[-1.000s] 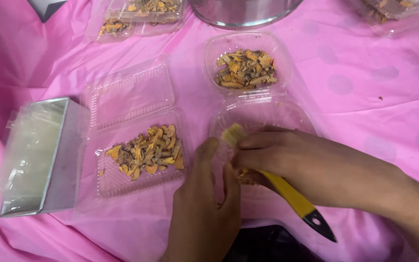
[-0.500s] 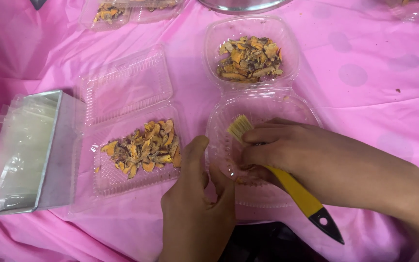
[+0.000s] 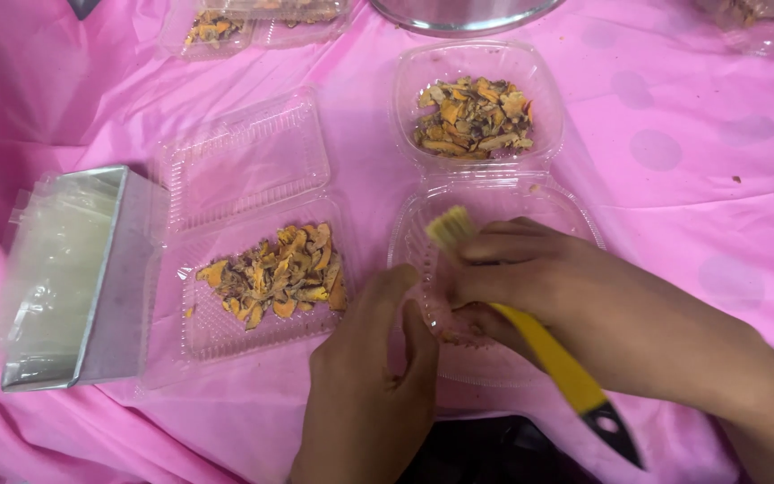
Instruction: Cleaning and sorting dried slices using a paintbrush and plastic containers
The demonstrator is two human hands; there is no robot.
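Note:
My right hand (image 3: 530,278) grips a brush with a yellow handle (image 3: 559,366) and pale bristles (image 3: 448,227). The bristles rest over the empty half of an open clear plastic clamshell container (image 3: 539,199). The far half of that container holds orange-brown dried slices (image 3: 472,116). My left hand (image 3: 369,385) lies at the near left edge of the same container, thumb against its rim, holding nothing that shows. A second open clamshell (image 3: 244,161) to the left holds more dried slices (image 3: 275,273) in its near half.
A metal box lined with clear plastic (image 3: 69,278) stands at the left. Another clamshell with slices (image 3: 253,22) lies at the top, beside the rim of a metal pot (image 3: 463,13). A pink cloth (image 3: 700,134) covers the table.
The brush and my right hand have stayed over the empty container half with only slight shifts. My left hand has kept to the container's near edge.

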